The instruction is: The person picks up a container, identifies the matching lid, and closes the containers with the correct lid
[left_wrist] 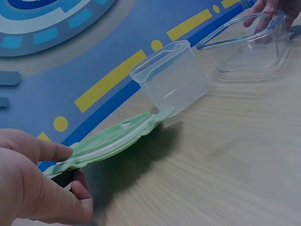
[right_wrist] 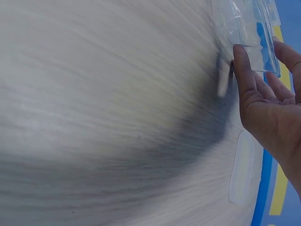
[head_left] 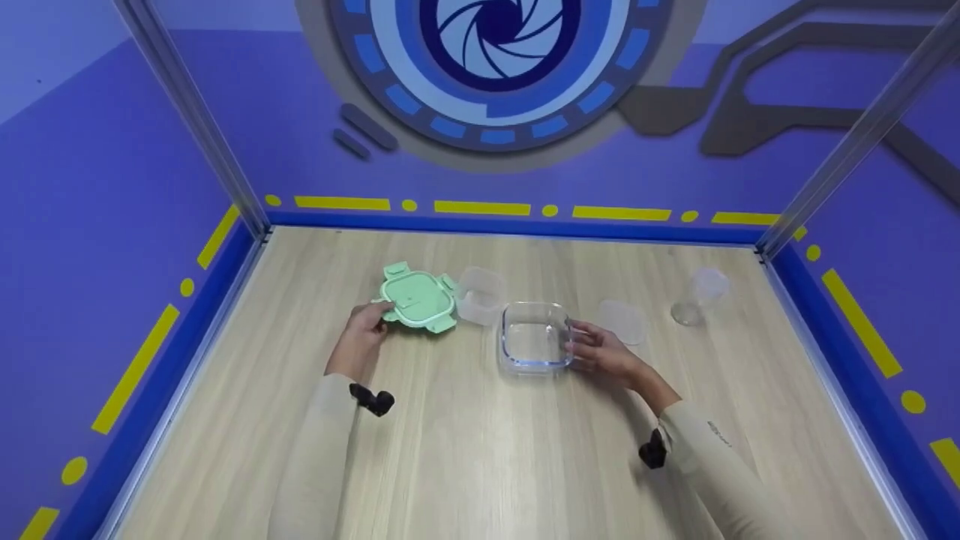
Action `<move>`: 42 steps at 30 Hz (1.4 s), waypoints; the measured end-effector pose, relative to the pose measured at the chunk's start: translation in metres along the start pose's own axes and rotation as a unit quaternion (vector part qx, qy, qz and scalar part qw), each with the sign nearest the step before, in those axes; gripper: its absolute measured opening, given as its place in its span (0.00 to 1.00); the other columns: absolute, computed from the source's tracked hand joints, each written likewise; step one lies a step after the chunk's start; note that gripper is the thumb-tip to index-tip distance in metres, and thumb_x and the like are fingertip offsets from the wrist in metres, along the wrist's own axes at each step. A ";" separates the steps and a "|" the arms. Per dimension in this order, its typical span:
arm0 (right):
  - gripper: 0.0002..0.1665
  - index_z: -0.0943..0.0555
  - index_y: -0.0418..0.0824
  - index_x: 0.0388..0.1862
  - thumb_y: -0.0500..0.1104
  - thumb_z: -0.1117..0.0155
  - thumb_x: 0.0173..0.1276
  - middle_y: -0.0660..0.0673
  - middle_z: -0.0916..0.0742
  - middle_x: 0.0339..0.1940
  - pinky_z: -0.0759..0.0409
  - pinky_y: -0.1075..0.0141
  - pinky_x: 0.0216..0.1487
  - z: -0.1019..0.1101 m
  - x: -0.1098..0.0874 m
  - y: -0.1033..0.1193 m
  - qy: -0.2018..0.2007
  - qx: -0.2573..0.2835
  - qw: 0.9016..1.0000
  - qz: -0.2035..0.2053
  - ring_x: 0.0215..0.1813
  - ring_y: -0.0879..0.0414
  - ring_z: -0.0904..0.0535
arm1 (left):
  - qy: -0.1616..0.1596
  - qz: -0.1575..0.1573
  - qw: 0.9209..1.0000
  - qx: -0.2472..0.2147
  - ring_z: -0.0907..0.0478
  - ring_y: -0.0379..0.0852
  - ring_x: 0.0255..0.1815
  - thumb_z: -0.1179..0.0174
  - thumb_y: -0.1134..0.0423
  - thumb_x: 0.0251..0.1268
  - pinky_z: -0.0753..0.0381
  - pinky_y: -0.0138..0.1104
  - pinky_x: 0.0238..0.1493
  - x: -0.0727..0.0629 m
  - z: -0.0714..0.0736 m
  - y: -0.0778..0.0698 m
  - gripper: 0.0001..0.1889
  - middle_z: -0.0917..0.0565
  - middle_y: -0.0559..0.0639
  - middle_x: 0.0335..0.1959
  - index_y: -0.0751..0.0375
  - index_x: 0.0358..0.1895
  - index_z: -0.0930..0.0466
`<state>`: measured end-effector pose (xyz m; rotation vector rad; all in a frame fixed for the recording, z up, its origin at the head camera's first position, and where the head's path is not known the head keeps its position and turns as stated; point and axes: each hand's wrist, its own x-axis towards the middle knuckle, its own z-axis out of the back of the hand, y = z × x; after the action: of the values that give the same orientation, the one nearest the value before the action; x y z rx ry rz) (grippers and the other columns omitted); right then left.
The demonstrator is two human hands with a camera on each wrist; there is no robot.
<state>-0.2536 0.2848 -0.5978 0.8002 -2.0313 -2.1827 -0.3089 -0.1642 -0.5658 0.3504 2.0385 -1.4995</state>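
My left hand pinches the near left edge of a green snap-on lid. In the left wrist view the lid is tilted above the table, its shadow below. A square clear glass food container stands on the table, its open top facing up. Against its right wall rest the fairly straight fingers of my right hand; the right wrist view shows fingertips at the glass. Between lid and glass container stands a cloudy plastic tub, which the lid's far tab overlaps in that view.
A flat translucent lid lies right of the glass container, behind my right hand. Farther right are a small round clear piece and a clear cup-like piece. Panelled walls enclose the wooden table.
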 end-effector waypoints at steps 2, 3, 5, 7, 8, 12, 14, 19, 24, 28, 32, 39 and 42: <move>0.43 0.50 0.35 0.83 0.39 0.41 0.78 0.28 0.39 0.81 0.28 0.46 0.74 0.000 0.000 0.001 0.001 0.004 1.000 0.000 0.79 0.35 0.35 | -0.003 -0.010 1.000 0.024 0.26 0.36 0.29 0.43 0.71 0.72 0.24 0.28 0.35 -0.002 0.001 0.000 0.05 0.23 0.45 0.29 0.66 0.47 0.26; 0.43 0.50 0.35 0.83 0.39 0.41 0.78 0.28 0.39 0.81 0.28 0.46 0.74 0.000 0.000 0.001 0.001 0.004 1.000 0.000 0.79 0.35 0.35 | -0.004 -0.016 0.999 0.039 0.25 0.37 0.31 0.42 0.71 0.72 0.21 0.30 0.40 -0.004 0.001 -0.001 0.09 0.22 0.46 0.31 0.68 0.52 0.25; 0.43 0.49 0.35 0.83 0.39 0.41 0.78 0.28 0.38 0.81 0.28 0.46 0.73 -0.001 -0.001 0.002 0.000 0.001 1.000 -0.001 0.79 0.36 0.35 | -0.003 -0.026 0.997 0.071 0.21 0.38 0.36 0.43 0.70 0.73 0.17 0.33 0.49 -0.006 0.002 -0.002 0.19 0.20 0.49 0.38 0.70 0.64 0.29; 0.43 0.49 0.35 0.83 0.40 0.40 0.78 0.28 0.38 0.81 0.28 0.46 0.73 -0.001 -0.001 0.003 -0.004 -0.003 1.000 -0.001 0.78 0.36 0.34 | 0.000 -0.035 0.995 0.097 0.19 0.40 0.41 0.43 0.69 0.74 0.15 0.35 0.54 -0.010 0.003 -0.003 0.27 0.20 0.53 0.47 0.70 0.72 0.36; 0.43 0.48 0.35 0.83 0.40 0.40 0.78 0.28 0.37 0.81 0.28 0.46 0.73 -0.001 -0.001 0.003 -0.006 -0.005 1.000 -0.002 0.78 0.35 0.34 | 0.001 -0.040 0.993 0.109 0.18 0.41 0.43 0.44 0.69 0.74 0.15 0.36 0.55 -0.011 0.003 -0.005 0.29 0.21 0.55 0.51 0.70 0.75 0.39; 0.43 0.49 0.35 0.83 0.40 0.40 0.78 0.27 0.37 0.80 0.28 0.46 0.73 -0.002 0.000 0.003 -0.006 -0.015 1.000 -0.002 0.78 0.34 0.34 | 0.004 -0.071 0.987 0.146 0.17 0.45 0.50 0.44 0.72 0.74 0.14 0.36 0.55 -0.019 0.005 -0.009 0.32 0.24 0.62 0.62 0.71 0.77 0.44; 0.42 0.49 0.35 0.83 0.40 0.41 0.78 0.27 0.37 0.80 0.28 0.46 0.73 -0.002 -0.001 0.003 -0.005 -0.019 1.000 -0.002 0.78 0.34 0.34 | -0.003 -0.093 0.981 0.168 0.16 0.46 0.50 0.44 0.73 0.73 0.13 0.36 0.54 -0.024 0.005 -0.011 0.30 0.23 0.65 0.63 0.72 0.75 0.40; 0.41 0.47 0.36 0.83 0.41 0.41 0.79 0.28 0.36 0.80 0.22 0.52 0.69 -0.002 -0.004 0.004 -0.007 -0.039 0.999 -0.002 0.75 0.39 0.29 | -0.038 -0.191 0.952 0.238 0.15 0.44 0.44 0.40 0.73 0.69 0.13 0.38 0.50 -0.040 0.002 -0.014 0.21 0.16 0.68 0.57 0.73 0.64 0.25; 0.42 0.46 0.36 0.83 0.42 0.39 0.77 0.29 0.36 0.81 0.21 0.54 0.67 -0.003 -0.005 0.003 0.001 -0.039 0.999 0.000 0.73 0.43 0.26 | -0.077 -0.313 0.903 0.283 0.16 0.48 0.43 0.37 0.74 0.65 0.17 0.33 0.43 -0.056 -0.008 -0.020 0.17 0.13 0.67 0.51 0.71 0.57 0.17; 0.42 0.46 0.35 0.83 0.41 0.39 0.77 0.28 0.37 0.81 0.23 0.51 0.70 -0.004 -0.007 0.000 0.013 -0.029 0.999 0.005 0.75 0.40 0.28 | -0.081 -0.387 0.876 0.277 0.14 0.56 0.53 0.36 0.75 0.65 0.15 0.42 0.53 -0.067 -0.021 -0.023 0.17 0.12 0.66 0.52 0.69 0.56 0.16; 0.42 0.46 0.35 0.83 0.40 0.39 0.77 0.27 0.36 0.80 0.21 0.52 0.68 -0.007 -0.008 -0.001 0.017 -0.028 0.999 0.007 0.73 0.41 0.26 | -0.047 -0.447 0.856 0.255 0.13 0.58 0.54 0.34 0.74 0.65 0.14 0.46 0.55 -0.078 -0.035 -0.022 0.18 0.12 0.65 0.53 0.68 0.58 0.16; 0.40 0.46 0.35 0.83 0.38 0.42 0.78 0.27 0.35 0.79 0.21 0.52 0.68 -0.007 -0.008 -0.003 0.019 -0.022 1.000 0.002 0.71 0.46 0.23 | 0.065 -0.491 0.835 0.240 0.11 0.55 0.48 0.32 0.72 0.64 0.13 0.30 0.43 -0.100 -0.058 -0.012 0.18 0.10 0.62 0.49 0.66 0.57 0.15; 0.40 0.46 0.35 0.83 0.38 0.43 0.79 0.27 0.34 0.79 0.21 0.52 0.67 -0.007 -0.009 -0.003 0.018 -0.016 1.000 0.003 0.71 0.46 0.23 | 0.118 -0.496 0.819 0.264 0.11 0.51 0.45 0.32 0.71 0.64 0.16 0.26 0.39 -0.104 -0.068 -0.003 0.16 0.09 0.60 0.47 0.64 0.55 0.13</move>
<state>-0.2424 0.2822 -0.5981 0.8241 -1.9739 -2.1755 -0.2474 -0.0887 -0.4881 -0.4549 2.0322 -2.7838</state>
